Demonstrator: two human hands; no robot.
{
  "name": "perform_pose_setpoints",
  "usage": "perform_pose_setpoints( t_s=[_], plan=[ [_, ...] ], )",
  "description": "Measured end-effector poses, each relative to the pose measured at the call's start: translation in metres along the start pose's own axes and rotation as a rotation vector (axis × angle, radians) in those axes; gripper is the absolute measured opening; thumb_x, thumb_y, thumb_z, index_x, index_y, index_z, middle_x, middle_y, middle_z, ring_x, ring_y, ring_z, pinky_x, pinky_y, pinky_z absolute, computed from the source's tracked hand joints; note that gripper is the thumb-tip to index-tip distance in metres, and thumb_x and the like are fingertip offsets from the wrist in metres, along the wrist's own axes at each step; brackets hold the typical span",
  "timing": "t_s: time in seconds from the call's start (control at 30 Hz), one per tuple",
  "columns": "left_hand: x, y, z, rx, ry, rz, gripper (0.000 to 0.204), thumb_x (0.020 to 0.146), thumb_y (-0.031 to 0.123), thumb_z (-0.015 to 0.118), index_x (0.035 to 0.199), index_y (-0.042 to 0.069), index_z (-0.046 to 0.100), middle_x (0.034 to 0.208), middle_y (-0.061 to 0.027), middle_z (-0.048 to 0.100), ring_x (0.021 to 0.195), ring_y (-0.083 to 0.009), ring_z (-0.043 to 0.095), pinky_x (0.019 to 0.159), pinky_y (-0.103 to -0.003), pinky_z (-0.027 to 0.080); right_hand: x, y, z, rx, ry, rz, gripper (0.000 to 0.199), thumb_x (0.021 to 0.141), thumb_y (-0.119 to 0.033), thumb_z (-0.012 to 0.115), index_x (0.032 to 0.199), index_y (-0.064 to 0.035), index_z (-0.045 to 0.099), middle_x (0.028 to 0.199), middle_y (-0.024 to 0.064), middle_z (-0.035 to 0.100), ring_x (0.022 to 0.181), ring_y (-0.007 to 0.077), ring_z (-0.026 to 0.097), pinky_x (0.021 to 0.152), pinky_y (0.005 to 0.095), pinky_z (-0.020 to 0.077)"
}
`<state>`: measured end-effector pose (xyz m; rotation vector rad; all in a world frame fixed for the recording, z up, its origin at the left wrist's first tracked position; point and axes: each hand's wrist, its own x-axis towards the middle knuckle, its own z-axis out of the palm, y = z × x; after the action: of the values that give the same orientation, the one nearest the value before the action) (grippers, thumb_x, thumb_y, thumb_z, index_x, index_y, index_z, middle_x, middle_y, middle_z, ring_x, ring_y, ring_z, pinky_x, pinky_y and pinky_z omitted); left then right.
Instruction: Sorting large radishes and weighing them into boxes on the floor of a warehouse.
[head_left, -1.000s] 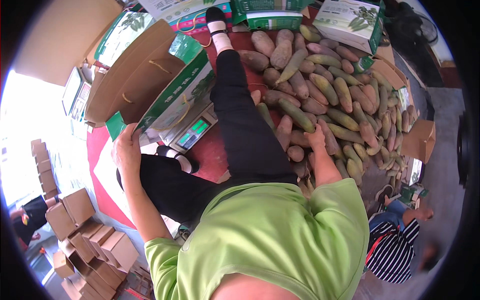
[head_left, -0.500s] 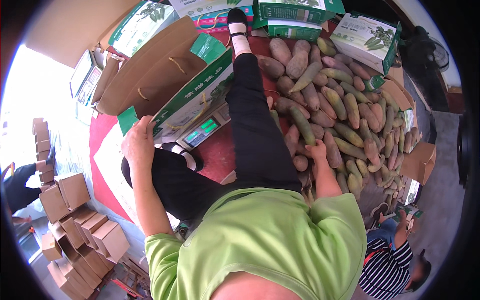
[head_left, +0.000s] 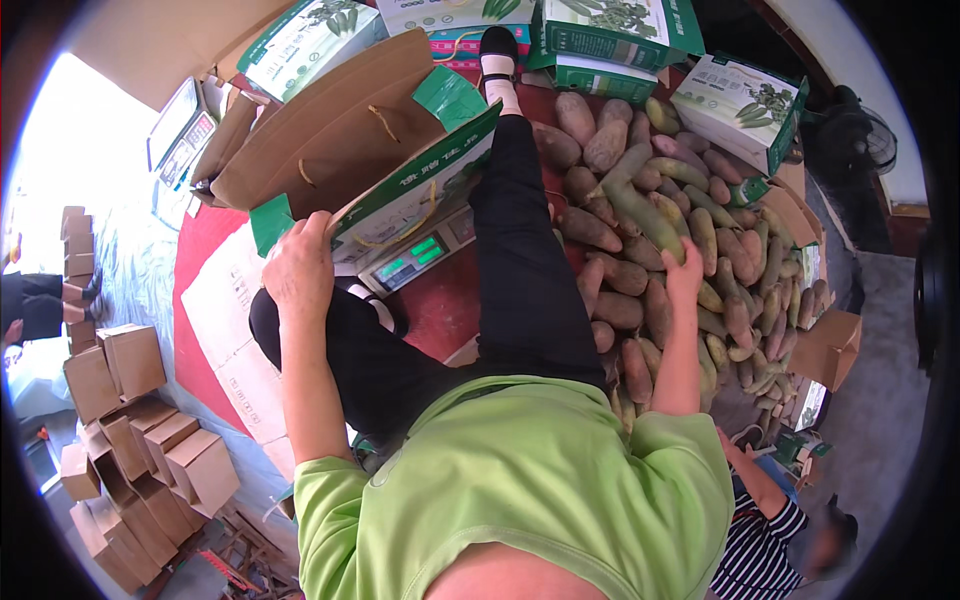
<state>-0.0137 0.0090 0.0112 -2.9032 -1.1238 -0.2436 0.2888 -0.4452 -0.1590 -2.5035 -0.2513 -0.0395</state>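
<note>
slanting radish (head_left: 648, 220) — long, dull green

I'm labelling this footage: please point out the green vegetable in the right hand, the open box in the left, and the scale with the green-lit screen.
Green vegetable (head_left: 645, 215): head view, middle of its body.
Open box (head_left: 335, 140): head view, brown inner wall.
Scale (head_left: 412, 260): head view, lit screen.

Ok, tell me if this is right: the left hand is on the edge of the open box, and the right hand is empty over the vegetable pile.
Not quite: the right hand isn't empty. The head view shows it holding a long green vegetable over the vegetable pile. The left hand is indeed on the edge of the open box.
</note>
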Motion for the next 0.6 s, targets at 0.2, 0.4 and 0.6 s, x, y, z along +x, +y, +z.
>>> perform_pose_setpoints(
  t_s=[0.2, 0.4, 0.6],
  plan=[
    [0.0, 0.0, 0.003, -0.001, 0.02, 0.015, 0.01, 0.09, 0.022, 0.052, 0.096, 0.018, 0.06, 0.084, -0.0029, 0.064, 0.083, -0.0267, 0.063, 0.063, -0.041, 0.049, 0.046, -0.186, -0.071, 0.145, 0.087, -0.504, 0.044, 0.076, -0.011, 0.069, 0.118, -0.0049, 0.056, 0.11, 0.0141, 0.058, 0.104, 0.0309, 0.053, 0.092, 0.0372, 0.0411],
    [0.0, 0.002, 0.0, 0.001, 0.014, -0.009, 0.01, 0.091, 0.023, 0.052, 0.095, 0.019, 0.059, 0.084, -0.0029, 0.064, 0.082, -0.0275, 0.063, 0.063, -0.041, 0.049, 0.055, -0.339, -0.067, 0.101, 0.016, -0.919, 0.041, 0.076, -0.016, 0.068, 0.114, -0.0054, 0.059, 0.104, 0.0124, 0.059, 0.099, 0.0281, 0.056, 0.088, 0.0382, 0.0428],
    [0.0, 0.004, 0.0, -0.005, 0.036, 0.006, 0.011, 0.091, 0.022, 0.052, 0.097, 0.019, 0.061, 0.085, -0.0044, 0.064, 0.082, -0.0288, 0.063, 0.063, -0.042, 0.048, 0.026, -0.421, 0.036, -0.272, -0.181, -1.057, 0.032, 0.073, -0.022, 0.068, 0.104, -0.011, 0.065, 0.097, 0.0088, 0.063, 0.098, 0.0271, 0.057, 0.082, 0.0454, 0.0427]
  ],
)
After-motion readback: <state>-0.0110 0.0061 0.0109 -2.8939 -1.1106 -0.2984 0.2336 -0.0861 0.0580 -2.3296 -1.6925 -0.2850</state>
